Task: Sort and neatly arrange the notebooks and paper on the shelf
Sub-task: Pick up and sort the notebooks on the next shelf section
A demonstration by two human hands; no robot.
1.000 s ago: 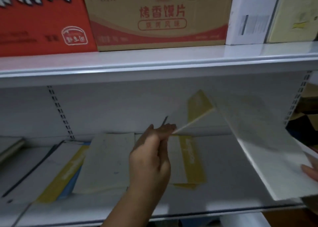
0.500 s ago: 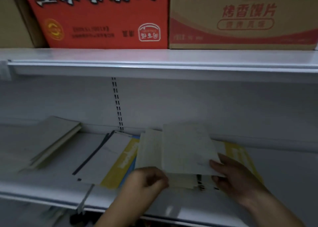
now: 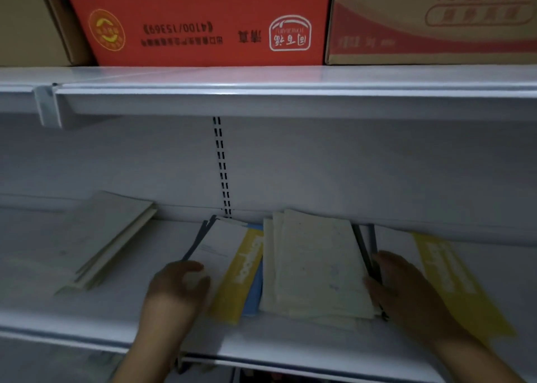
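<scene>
On the white shelf board (image 3: pixel 290 342) lies a pile of pale cream notebooks (image 3: pixel 313 266) in the middle. Left of it lies a white notebook with a yellow stripe and black spine (image 3: pixel 226 252), over something blue. My left hand (image 3: pixel 177 289) rests flat on that white notebook's near corner, fingers loosely bent. My right hand (image 3: pixel 406 292) presses against the right edge of the cream pile, beside dark spines. A second white notebook with a yellow stripe (image 3: pixel 453 278) lies under and right of my right hand. Another cream stack (image 3: pixel 107 237) sits at the left.
The shelf above (image 3: pixel 261 89) overhangs closely and carries a red carton (image 3: pixel 197 22) and a brown carton (image 3: pixel 436 22). A slotted upright (image 3: pixel 222 167) runs down the back wall. The shelf's front lip (image 3: pixel 290 363) is near my wrists.
The sheet I held in the air a second ago now lies on the cream pile. My view has swung left. My left hand has moved left onto the white notebook; my right hand sits at the pile's right edge.
</scene>
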